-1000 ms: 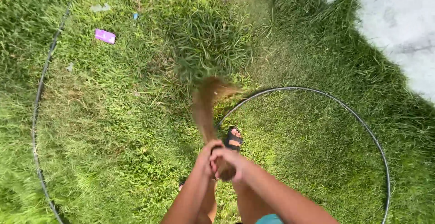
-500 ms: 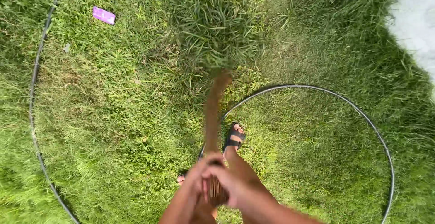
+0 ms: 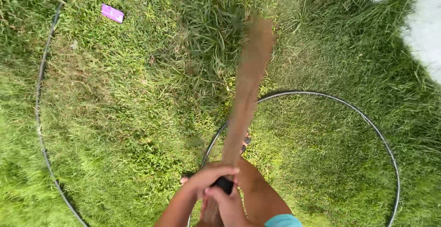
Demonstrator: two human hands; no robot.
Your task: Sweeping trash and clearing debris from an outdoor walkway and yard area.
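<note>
Both my hands grip the dark handle of a long brown tool [image 3: 248,80] at the bottom centre. My left hand [image 3: 207,177] is wrapped around the grip from the left. My right hand [image 3: 226,202] holds it just below. The tool is blurred by motion and reaches up and right from my hands, its far end over the right edge of a tall dark grass tuft [image 3: 209,29]. My knee and teal shorts show under my hands. A sandalled foot [image 3: 246,142] peeks out behind the tool's shaft.
A thin black hoop [image 3: 321,93] lies on the lawn to the right, around my feet. A larger black loop [image 3: 39,98] curves down the left side. A purple flat object [image 3: 112,13] lies top left. A pale concrete slab [image 3: 427,34] fills the top right corner.
The tool has swung from low beside the grass tuft's base up and to the right, now stretching further away. My hands have dropped slightly towards the bottom edge.
</note>
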